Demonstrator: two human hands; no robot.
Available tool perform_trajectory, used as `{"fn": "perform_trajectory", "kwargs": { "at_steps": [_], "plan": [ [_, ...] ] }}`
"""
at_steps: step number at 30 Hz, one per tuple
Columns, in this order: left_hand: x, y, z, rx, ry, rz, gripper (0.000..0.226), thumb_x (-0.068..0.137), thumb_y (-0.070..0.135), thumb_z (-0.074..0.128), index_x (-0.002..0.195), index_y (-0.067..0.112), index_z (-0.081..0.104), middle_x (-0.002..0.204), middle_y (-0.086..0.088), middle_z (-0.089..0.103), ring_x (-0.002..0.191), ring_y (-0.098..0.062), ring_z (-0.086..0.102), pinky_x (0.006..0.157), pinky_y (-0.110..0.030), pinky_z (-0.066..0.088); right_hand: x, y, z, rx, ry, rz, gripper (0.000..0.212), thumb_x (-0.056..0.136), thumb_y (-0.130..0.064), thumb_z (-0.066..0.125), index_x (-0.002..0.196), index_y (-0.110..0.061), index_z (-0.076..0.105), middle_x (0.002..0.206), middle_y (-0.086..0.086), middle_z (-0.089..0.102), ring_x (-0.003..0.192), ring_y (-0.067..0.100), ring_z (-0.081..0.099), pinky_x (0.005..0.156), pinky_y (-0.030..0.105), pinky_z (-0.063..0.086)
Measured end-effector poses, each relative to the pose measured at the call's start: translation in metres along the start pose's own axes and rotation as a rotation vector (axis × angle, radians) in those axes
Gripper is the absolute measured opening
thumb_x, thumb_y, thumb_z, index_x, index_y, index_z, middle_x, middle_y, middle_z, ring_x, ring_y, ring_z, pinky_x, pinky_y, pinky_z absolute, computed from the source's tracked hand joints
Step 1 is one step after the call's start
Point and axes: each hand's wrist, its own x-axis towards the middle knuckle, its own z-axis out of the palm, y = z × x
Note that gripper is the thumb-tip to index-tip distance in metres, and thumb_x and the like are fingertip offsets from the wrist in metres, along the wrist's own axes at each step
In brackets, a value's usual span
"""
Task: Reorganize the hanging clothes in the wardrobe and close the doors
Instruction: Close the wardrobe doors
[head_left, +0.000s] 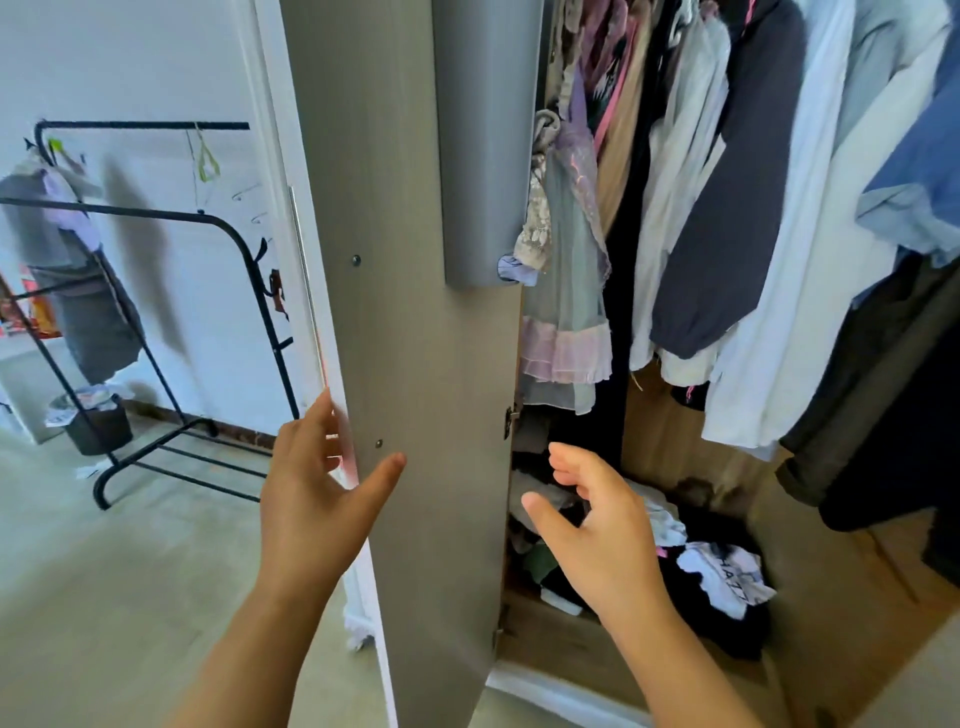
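So the wardrobe's left door (415, 364) is swung wide open, its grey inner face toward the camera, and the left hand (311, 499) has it by the free edge: thumb lying on the inner face, the other fingers wrapped round the far side of the edge. The right hand (597, 535) is just hanging in the air in front of the opening, near the door's hinge side, fingers loosely spread and a bit bent, holding nothing. The hanging clothes (727, 197) are packed along the top right, lilac and pink frilly stuff on the left, then white, a dark navy piece, pale blue shirts and a black item at the far right. Down on the wardrobe floor there's a messy pile of clothes (696, 566), mostly black and white. Off to the left, a black clothes rack (156, 291) stands against the wall with a grey garment on it, and a small bin (98, 421) sits by its foot.
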Motion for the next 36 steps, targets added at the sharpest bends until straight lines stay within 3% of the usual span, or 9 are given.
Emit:
{"fn": "perform_trajectory", "kwargs": {
  "at_steps": [7,12,15,18,22,27,30,33,36],
  "plan": [
    [-0.03,0.03,0.033,-0.096,-0.13,0.194,0.052,0.071,0.032,0.08,0.113,0.038,0.05,0.098,0.022,0.051,0.087,0.006,0.058,0.064,-0.006,0.044,-0.016,0.003,-0.021,-0.031,0.035,0.033,0.052,0.081,-0.03,0.07,0.13,-0.028,0.052,0.122,-0.018,0.055,0.112,-0.004,0.05,0.089,0.007,0.035],
    [-0.042,0.052,0.068,-0.103,-0.155,0.445,0.049,0.071,0.054,0.066,0.117,0.037,0.059,0.102,0.016,0.038,0.103,0.005,0.042,0.084,-0.002,0.034,-0.025,0.011,-0.055,-0.066,0.038,0.064,0.051,0.081,-0.037,0.069,0.128,-0.039,0.048,0.12,-0.028,0.05,0.11,-0.009,0.047,0.091,0.008,0.035],
    [-0.041,0.068,0.088,-0.195,-0.184,0.38,0.043,0.069,0.055,0.068,0.109,0.043,0.062,0.118,0.012,0.038,0.112,-0.002,0.04,0.09,-0.013,0.036,-0.027,0.024,-0.074,-0.089,0.03,0.089,0.05,0.08,-0.041,0.069,0.122,-0.049,0.043,0.114,-0.041,0.042,0.107,-0.021,0.042,0.083,-0.001,0.032],
    [-0.042,0.085,0.109,-0.274,-0.353,0.401,0.049,0.073,0.05,0.068,0.119,0.045,0.054,0.131,0.028,0.041,0.123,0.004,0.042,0.09,-0.004,0.038,-0.025,0.036,-0.091,-0.087,0.039,0.11,0.051,0.08,-0.038,0.07,0.119,-0.052,0.041,0.113,-0.039,0.045,0.107,-0.019,0.044,0.082,-0.003,0.033],
    [-0.043,0.1,0.136,-0.33,-0.478,0.373,0.055,0.075,0.041,0.069,0.125,0.052,0.048,0.132,0.029,0.049,0.12,0.0,0.052,0.091,-0.007,0.043,-0.018,0.055,-0.11,-0.074,0.055,0.12,0.052,0.08,-0.035,0.071,0.11,-0.059,0.036,0.105,-0.041,0.048,0.103,-0.019,0.048,0.078,-0.004,0.036],
    [-0.044,0.123,0.16,-0.366,-0.59,0.381,0.065,0.077,0.041,0.066,0.132,0.059,0.036,0.136,0.034,0.042,0.119,0.007,0.05,0.087,-0.007,0.045,-0.007,0.084,-0.119,-0.106,0.019,0.12,0.033,0.085,-0.036,0.064,0.113,-0.046,0.052,0.101,-0.03,0.06,0.096,-0.008,0.057,0.086,0.009,0.047],
    [-0.044,0.14,0.179,-0.43,-0.646,0.318,0.08,0.081,0.036,0.065,0.135,0.065,0.013,0.134,0.039,0.039,0.117,0.01,0.05,0.089,-0.014,0.048,0.002,0.103,-0.128,-0.085,0.061,0.145,0.022,0.087,-0.032,0.062,0.106,-0.042,0.056,0.099,-0.027,0.063,0.093,-0.006,0.06,0.087,0.015,0.051],
    [-0.043,0.152,0.205,-0.408,-0.677,0.284,0.094,0.081,0.037,0.065,0.139,0.061,-0.005,0.135,0.04,0.038,0.119,0.01,0.048,0.098,-0.024,0.046,0.015,0.126,-0.136,-0.069,0.082,0.195,0.029,0.086,-0.033,0.065,0.114,-0.034,0.058,0.105,-0.02,0.064,0.096,0.001,0.061,0.088,0.021,0.053],
    [-0.041,0.165,0.235,-0.369,-0.683,0.261,0.093,0.085,0.022,0.068,0.141,0.055,0.001,0.144,0.027,0.036,0.117,-0.001,0.055,0.101,-0.027,0.046,0.035,0.146,-0.146,-0.032,0.102,0.23,0.04,0.085,-0.031,0.067,0.123,-0.033,0.053,0.117,-0.016,0.059,0.104,0.004,0.057,0.091,0.025,0.052]
  ]
}}
